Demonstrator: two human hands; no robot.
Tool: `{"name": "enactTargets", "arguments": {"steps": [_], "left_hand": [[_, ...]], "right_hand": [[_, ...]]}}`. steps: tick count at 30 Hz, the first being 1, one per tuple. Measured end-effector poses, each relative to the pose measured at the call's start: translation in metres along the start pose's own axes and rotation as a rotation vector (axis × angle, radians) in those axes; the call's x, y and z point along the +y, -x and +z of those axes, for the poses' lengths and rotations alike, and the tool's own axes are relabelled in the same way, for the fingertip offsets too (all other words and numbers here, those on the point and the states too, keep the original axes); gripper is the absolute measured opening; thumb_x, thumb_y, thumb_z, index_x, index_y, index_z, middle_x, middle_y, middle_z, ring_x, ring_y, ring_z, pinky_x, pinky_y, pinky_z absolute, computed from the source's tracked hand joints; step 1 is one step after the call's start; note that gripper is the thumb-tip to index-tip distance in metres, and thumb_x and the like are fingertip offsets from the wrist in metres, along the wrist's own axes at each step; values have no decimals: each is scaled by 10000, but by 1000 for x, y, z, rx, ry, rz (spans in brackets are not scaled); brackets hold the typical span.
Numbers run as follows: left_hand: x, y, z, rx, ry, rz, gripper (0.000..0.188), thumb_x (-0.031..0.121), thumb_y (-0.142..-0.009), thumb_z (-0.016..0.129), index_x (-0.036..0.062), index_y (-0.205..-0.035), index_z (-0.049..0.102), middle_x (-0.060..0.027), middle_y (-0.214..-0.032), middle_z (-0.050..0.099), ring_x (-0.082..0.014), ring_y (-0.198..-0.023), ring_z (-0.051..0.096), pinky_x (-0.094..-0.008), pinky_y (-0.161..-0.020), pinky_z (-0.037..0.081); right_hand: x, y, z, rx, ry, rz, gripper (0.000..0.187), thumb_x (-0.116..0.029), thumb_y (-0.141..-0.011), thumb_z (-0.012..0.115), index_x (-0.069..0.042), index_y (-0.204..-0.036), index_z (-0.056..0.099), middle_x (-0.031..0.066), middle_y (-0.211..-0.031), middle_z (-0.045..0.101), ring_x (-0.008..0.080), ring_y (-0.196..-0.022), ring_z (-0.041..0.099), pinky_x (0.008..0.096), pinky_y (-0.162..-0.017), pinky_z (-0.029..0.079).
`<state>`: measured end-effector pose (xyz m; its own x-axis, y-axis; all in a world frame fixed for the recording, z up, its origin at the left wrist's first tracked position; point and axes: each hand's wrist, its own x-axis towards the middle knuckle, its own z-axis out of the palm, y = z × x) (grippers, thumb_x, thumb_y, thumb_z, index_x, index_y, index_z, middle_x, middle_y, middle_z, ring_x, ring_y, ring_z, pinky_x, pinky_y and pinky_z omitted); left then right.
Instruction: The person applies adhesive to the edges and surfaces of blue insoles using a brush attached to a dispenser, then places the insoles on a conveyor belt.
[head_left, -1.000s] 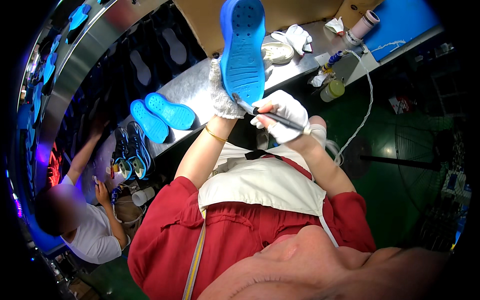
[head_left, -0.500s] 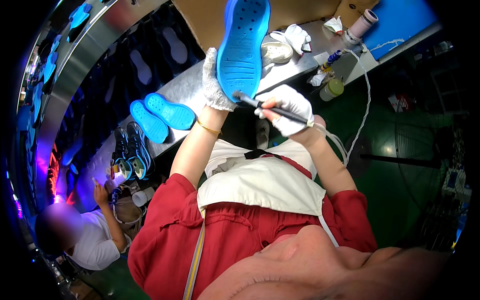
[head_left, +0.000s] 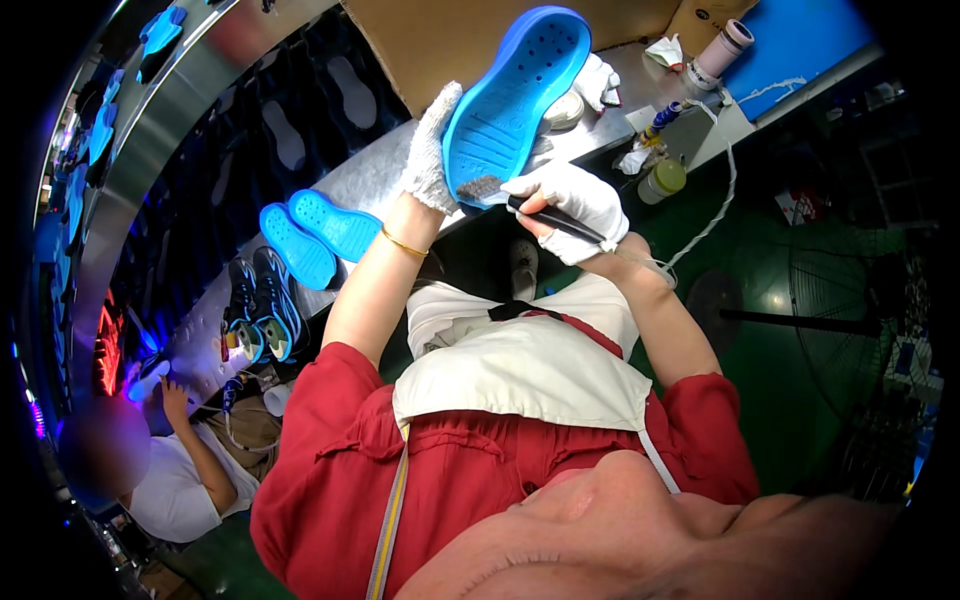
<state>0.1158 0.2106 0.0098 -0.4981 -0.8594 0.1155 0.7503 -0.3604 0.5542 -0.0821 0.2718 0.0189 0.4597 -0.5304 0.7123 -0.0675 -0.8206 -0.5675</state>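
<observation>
My left hand (head_left: 430,150), in a white knit glove, grips a bright blue shoe sole (head_left: 505,115) by its left edge near the heel. The sole is tilted, its toe end up and to the right, its hollow inner side with ribs and holes facing me. In my gloved right hand (head_left: 575,208), whose fingertips are bare, is a black-handled brush (head_left: 550,215). A thin white tube runs from the handle's rear end. The grey bristles (head_left: 480,188) lie against the inside of the heel end.
Two blue soles (head_left: 320,235) and a pair of dark shoes (head_left: 268,305) rest on the metal bench at left. Beyond it, a conveyor carries more soles (head_left: 352,95). A pink bottle (head_left: 722,50) and a green-lidded jar (head_left: 662,180) stand at right. Another person (head_left: 195,475) works at lower left.
The sole has turned clockwise, its toe end swinging right. The brush has shifted slightly inside the heel, and its bristles now show broadside. The other person's hand has moved left.
</observation>
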Motion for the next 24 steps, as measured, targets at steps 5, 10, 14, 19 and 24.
{"name": "enactTargets", "arguments": {"steps": [5, 10, 14, 19, 24], "left_hand": [[1, 1, 12, -25, 26, -157, 661, 485, -941, 421, -10, -1376, 371, -303, -1240, 518, -442, -1059, 583, -515, -871, 516], [1, -3, 15, 92, -157, -143, 620, 463, -934, 459, -12, -1332, 431, -265, -1186, 562, -400, -1001, 614, -444, -810, 553], [0, -9, 18, 234, -388, -105, 494, 389, -915, 545, 1, -1221, 553, -168, -1050, 646, -230, -863, 670, -331, -699, 582], [4, -11, 1, 106, -493, -204, 466, 333, -936, 540, 5, -1266, 520, -150, -1151, 619, -213, -960, 644, -310, -814, 547], [-4, -15, -8, -1, -679, -44, 410, 228, -964, 501, -4, -1302, 477, -138, -1245, 565, -186, -1080, 593, -293, -915, 501]], "right_hand": [[3, 4, -8, -104, -47, 99, 179, 19, -706, 725, -56, -826, 616, 72, -879, 658, 202, -815, 632, 291, -755, 509], [7, 0, -33, -306, -398, 501, 157, 25, -718, 733, -32, -820, 628, 52, -892, 660, 128, -850, 610, 268, -775, 505], [4, -7, -26, -148, -426, 339, 193, 77, -743, 692, -12, -875, 584, 126, -1014, 640, 171, -888, 619, 295, -798, 514], [4, -13, -31, -304, -110, 375, 159, 70, -699, 718, -14, -771, 604, 65, -868, 664, 154, -842, 626, 285, -775, 510], [13, -18, -48, -254, -323, 410, 169, 50, -702, 709, -24, -818, 612, 73, -942, 671, 152, -840, 635, 280, -778, 521]]}}
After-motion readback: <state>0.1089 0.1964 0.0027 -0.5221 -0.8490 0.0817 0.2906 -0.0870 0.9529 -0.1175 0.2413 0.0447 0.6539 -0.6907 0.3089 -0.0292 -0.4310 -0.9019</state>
